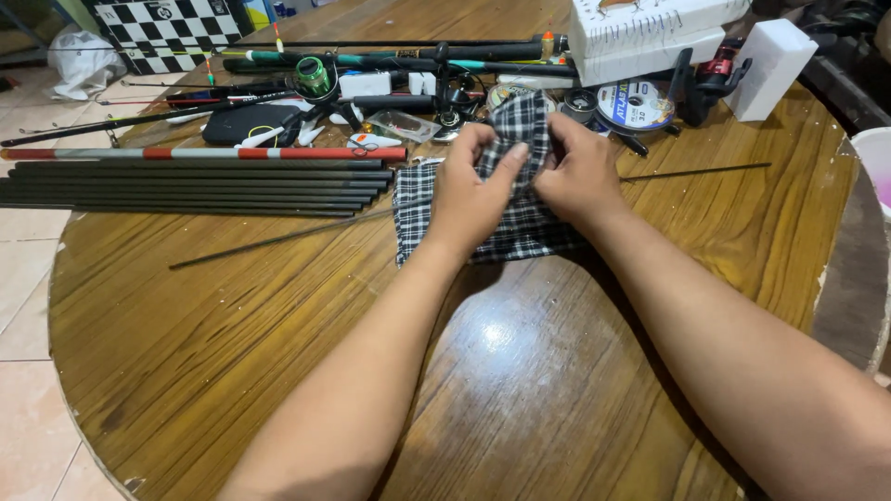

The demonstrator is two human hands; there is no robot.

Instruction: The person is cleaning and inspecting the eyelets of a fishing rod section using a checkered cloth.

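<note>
Both my hands meet over a black-and-white checked cloth (422, 199) that lies on a round wooden table (232, 343). My left hand (469, 190) pinches a raised fold of the cloth between thumb and fingers. My right hand (580, 172) grips the same bunched fold from the right side. The upper part of the cloth is lifted and wrapped around something hidden inside it. A thin dark rod (696, 171) sticks out to the right from under my hands, and another thin rod (278, 241) runs out to the left.
A bundle of dark rod sections (195, 186) and a red-and-white pole (204, 153) lie at the left. Fishing rods (390, 57), a green reel (313, 76), a line spool (634, 104) and white foam blocks (770, 67) crowd the far side. A pale bucket (874, 167) stands at the right edge.
</note>
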